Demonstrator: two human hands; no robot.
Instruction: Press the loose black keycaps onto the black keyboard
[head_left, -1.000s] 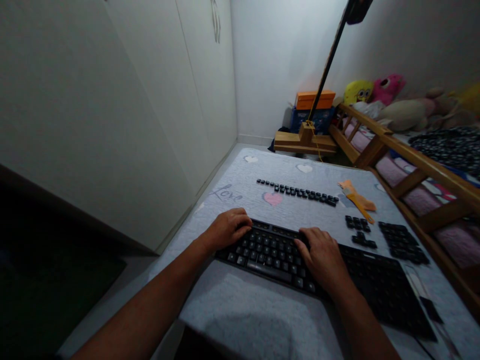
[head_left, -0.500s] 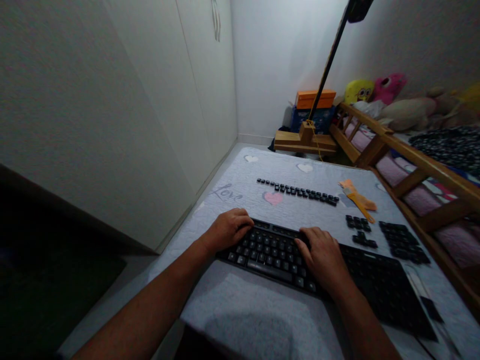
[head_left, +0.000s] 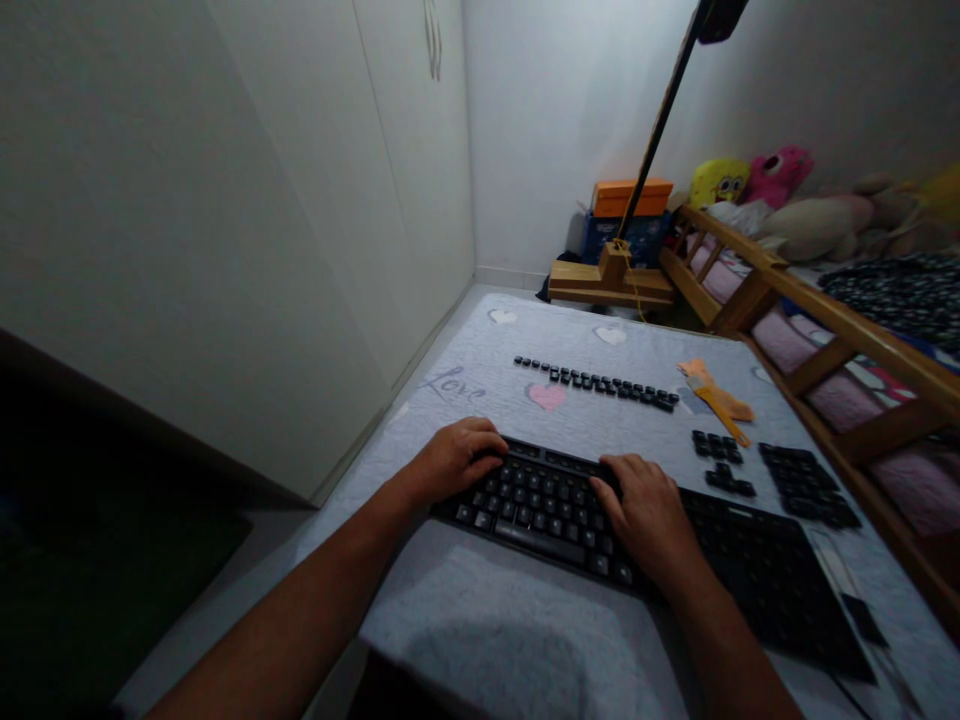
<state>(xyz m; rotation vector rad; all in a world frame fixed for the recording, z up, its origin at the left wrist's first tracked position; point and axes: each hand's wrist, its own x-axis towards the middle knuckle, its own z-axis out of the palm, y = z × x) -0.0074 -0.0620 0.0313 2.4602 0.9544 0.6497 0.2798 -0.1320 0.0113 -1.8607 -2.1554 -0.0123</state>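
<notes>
A black keyboard [head_left: 540, 505] lies on the cloth-covered table, its lower left part fitted with keycaps and its right part bare of them. My left hand [head_left: 461, 458] rests on its upper left corner, fingers bent together over the back edge and thumb on the near side. My right hand [head_left: 646, 505] lies over the keyboard right of the letter keys, fingers curled on the back edge, thumb towards the keys. Beyond the keyboard runs a row of loose black keycaps [head_left: 600, 383]. More keycaps sit in groups [head_left: 718, 447] at the right, beside another cluster [head_left: 808, 485].
An orange-handled brush [head_left: 724, 412] lies on an orange cloth [head_left: 739, 407] at the right. A wooden bed rail [head_left: 847, 330] borders the table's right side, a white wardrobe [head_left: 322, 200] the left. Behind stands a pole on a wooden base [head_left: 611, 280].
</notes>
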